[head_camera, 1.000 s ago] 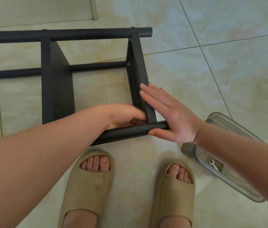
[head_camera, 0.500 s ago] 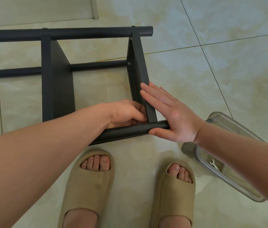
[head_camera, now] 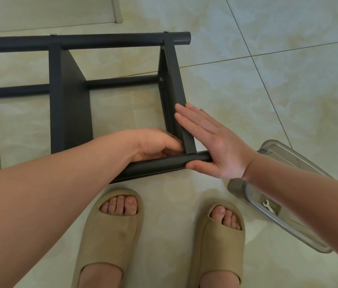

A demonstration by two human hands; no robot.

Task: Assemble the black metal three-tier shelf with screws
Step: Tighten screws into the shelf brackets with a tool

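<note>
Shelf: the black shelf lies on its side on the tiled floor, just ahead of the person's slippers.
Frame: the far tube and the near tube run left to right. The end panel crosses between them, pointing away from the person.
Joint in hand: the inner corner where the end panel meets the near tube, close to that tube's right end.
Left hand: the left hand sits inside the frame on the near tube, its fingers curled into that corner. Whether they pinch a screw or only brace there I cannot tell, as the fingertips are hidden.
Right hand: the right hand lies flat on the outer face of the end panel, fingers straight and released along it. The thumb is tucked against the tube's end, grasping nothing.
Key relation: the corner lies between the two hands, with the left at it from inside and the right backing it from outside. The left hand is the nearer to any screw hole there.
Step, as I judge it: squaring panel to tube so a screw can seat.
Fastened already: a screw head shows where the panel meets the middle tube.
Tools: a small wrench lies in the grey tray on the floor under the right forearm.
Risk: if the flat hand eases off, the panel could drift out of line.
</note>
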